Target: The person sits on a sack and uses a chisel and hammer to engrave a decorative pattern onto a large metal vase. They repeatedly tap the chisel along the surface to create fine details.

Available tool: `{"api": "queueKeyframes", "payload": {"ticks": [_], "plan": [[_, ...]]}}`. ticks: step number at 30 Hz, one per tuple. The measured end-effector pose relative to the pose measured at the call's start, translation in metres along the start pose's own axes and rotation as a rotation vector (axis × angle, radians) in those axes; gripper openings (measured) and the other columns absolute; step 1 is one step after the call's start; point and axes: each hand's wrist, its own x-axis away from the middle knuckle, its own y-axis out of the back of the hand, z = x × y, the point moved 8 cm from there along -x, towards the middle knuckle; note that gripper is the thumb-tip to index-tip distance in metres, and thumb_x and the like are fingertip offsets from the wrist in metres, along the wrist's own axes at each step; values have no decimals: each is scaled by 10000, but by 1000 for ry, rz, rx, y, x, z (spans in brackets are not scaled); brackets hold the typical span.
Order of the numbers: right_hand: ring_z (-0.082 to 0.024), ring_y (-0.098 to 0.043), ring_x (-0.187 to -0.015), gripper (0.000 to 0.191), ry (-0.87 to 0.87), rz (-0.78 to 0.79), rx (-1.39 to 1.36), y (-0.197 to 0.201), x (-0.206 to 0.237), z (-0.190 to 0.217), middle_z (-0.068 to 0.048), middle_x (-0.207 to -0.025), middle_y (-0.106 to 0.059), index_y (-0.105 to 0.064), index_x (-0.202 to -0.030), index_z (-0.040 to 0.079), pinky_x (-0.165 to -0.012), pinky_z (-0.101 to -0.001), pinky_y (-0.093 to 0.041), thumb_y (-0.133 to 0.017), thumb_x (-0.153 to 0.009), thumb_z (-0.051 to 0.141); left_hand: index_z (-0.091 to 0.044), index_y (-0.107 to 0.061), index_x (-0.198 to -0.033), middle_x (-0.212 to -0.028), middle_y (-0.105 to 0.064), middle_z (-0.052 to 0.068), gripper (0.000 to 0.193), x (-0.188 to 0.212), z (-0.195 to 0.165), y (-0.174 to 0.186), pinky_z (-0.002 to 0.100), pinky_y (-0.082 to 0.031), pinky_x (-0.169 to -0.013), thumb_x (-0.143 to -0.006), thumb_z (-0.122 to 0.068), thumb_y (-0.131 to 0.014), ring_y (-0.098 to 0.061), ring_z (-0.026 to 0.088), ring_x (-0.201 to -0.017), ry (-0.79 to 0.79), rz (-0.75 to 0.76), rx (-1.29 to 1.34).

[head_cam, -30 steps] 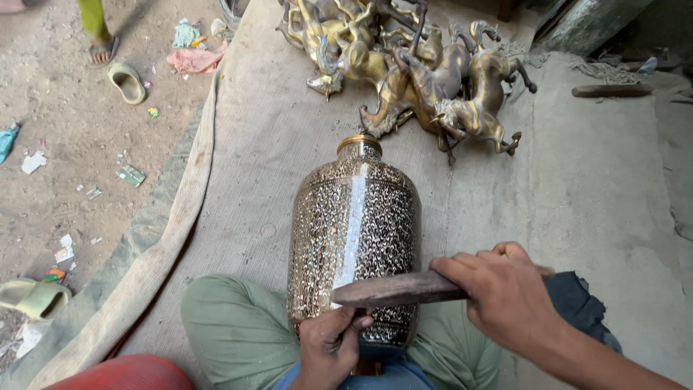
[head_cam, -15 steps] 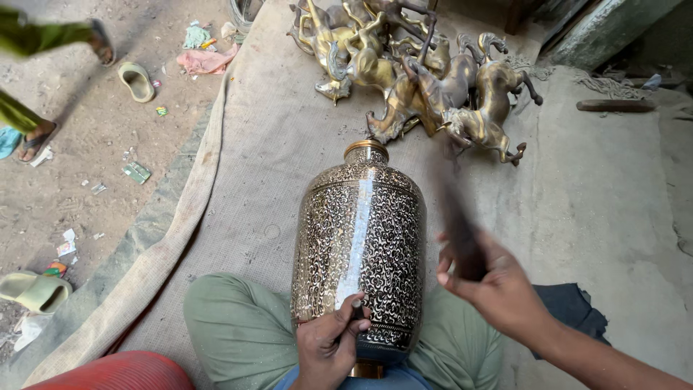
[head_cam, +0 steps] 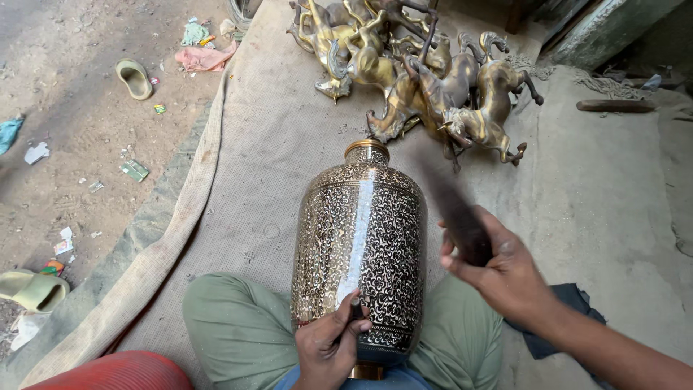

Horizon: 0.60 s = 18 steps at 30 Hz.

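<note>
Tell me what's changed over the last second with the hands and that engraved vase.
The right hand has swung its dark wooden mallet up: a second ago it lay flat across the engraved brass vase near the left hand, now it is raised and blurred beside the vase. The left hand keeps its small chisel pressed to the vase, which stays on the lap. The brass horse figurines have not moved.

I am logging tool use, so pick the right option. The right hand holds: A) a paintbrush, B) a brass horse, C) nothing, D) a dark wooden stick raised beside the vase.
D: the right hand grips a dark wooden stick, motion-blurred and lifted beside the engraved brass vase, while the left hand presses a small tool against the vase's lower body.
</note>
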Motion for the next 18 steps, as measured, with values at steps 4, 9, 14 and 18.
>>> {"api": "queueKeyframes", "payload": {"ticks": [4,9,14,18], "plan": [[-170,-720,-906,534,479,249,827,-34,10,1,58,-903,-746,-720,-1156,222,-794,-430,-493,-683,-673,-4,-5,-710,-1269,-849,-821,115,509,3,0,1,247,-642,-738,-794,170,-660,-828,141,-776,-27,-29,-2],[-170,-690,-870,553,294,235,568,-29,8,-10,25,-916,-736,-688,-1229,187,-798,-416,-495,-713,-710,-4,23,-724,-1204,-836,-824,121,438,6,2,2,240,-630,-717,-789,158,-682,-822,135,-762,-25,-33,-65],[-201,-707,-844,541,65,243,384,-22,6,-12,-7,-894,-750,-694,-1225,195,-771,-403,-526,-703,-732,-26,64,-715,-1195,-831,-829,129,428,5,9,0,246,-634,-698,-784,168,-652,-826,140,-761,36,-23,-37],[-204,-728,-931,542,157,225,411,-23,7,-1,-21,-958,-786,-692,-1207,179,-828,-412,-550,-700,-710,-37,31,-739,-1121,-871,-825,125,311,5,5,1,246,-668,-750,-857,165,-645,-832,146,-811,-28,-38,30]]}}
